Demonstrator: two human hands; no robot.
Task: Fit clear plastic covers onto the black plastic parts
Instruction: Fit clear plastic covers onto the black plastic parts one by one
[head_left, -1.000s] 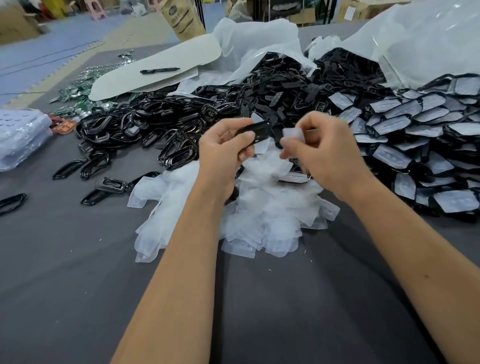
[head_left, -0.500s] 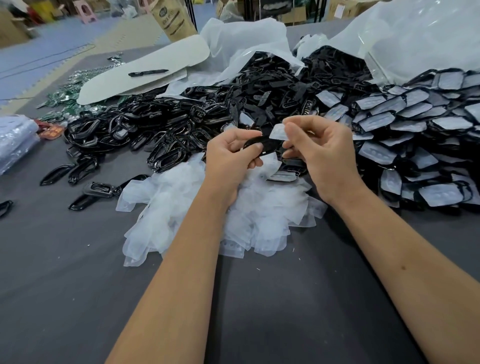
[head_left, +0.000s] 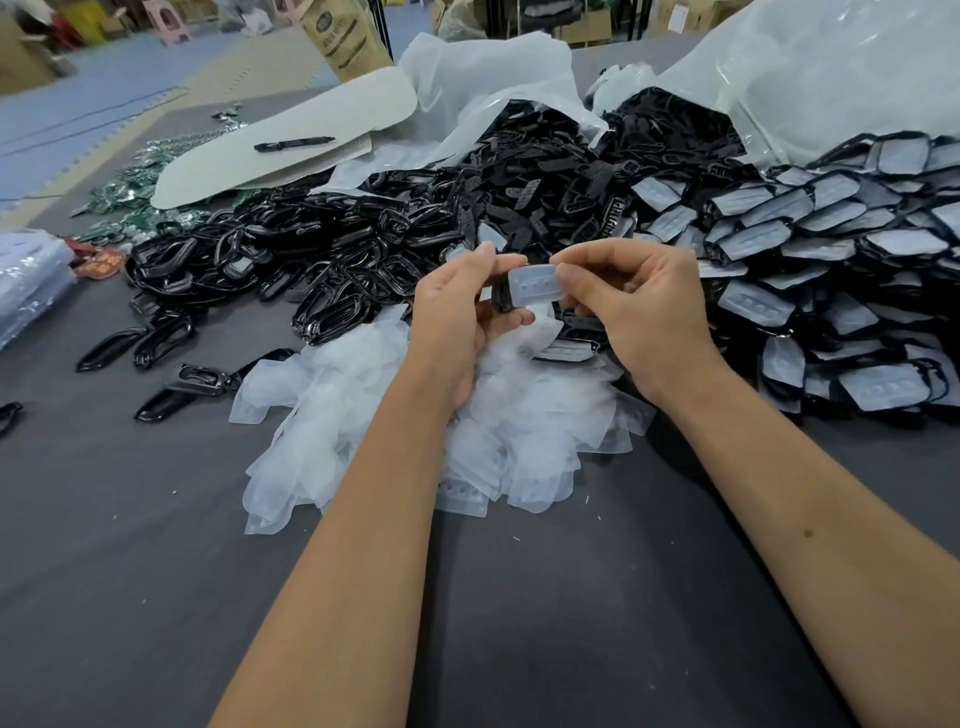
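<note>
Both hands fitting a cover above the pile
Left hand (head_left: 457, 312) and right hand (head_left: 639, 301) pinch a clear cover (head_left: 535, 283) against a black part (head_left: 501, 296)

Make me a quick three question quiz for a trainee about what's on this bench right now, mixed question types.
1. True or false: the left hand holds a black part while the right hand presses a clear cover onto it.
2. Which heap lies nearest the person? A. loose clear covers B. bare black parts C. covered parts
3. What lies on the pale sheet at the far left?

Key: 1 true; 2 A; 3 a black pen.
</note>
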